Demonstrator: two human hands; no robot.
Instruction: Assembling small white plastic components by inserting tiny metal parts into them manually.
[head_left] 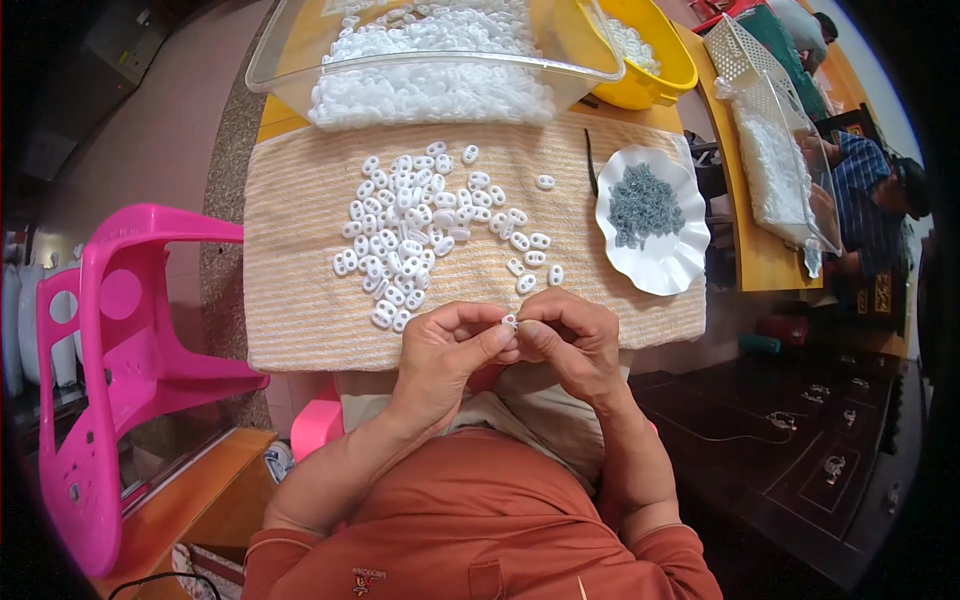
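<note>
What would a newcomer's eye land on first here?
Probably the bright pink plastic chair at the left, then the heap of white two-holed pieces on the striped cloth. Beyond it stands a clear bin of white pieces; a scalloped plate of grey bits lies at the cloth's right. At the near edge, fingers pinch a small pale piece.

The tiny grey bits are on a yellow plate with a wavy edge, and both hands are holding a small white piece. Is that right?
Not quite: the round plate with a wavy edge is white, not yellow, as the head view shows. The tiny grey bits are on it, and the left hand and right hand hold a small white piece.
</note>
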